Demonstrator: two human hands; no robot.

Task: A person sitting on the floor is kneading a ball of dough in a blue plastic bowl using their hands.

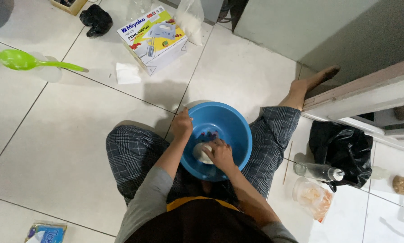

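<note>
We sit on the tiled floor [67,148] with the blue bowl [231,121] between our knees. Our left hand [182,124] grips the bowl's rim at nine o'clock; our right hand [220,154] is clenched on a pale lump of dough [202,155] at the bowl's six o'clock. A hard press near that edge could tip the bowl toward us, since only one hand steadies it. The green ladle [22,60] lies well off at ten o'clock, the mixer box [152,38] at eleven, the clear bottle [316,171] at three
</note>
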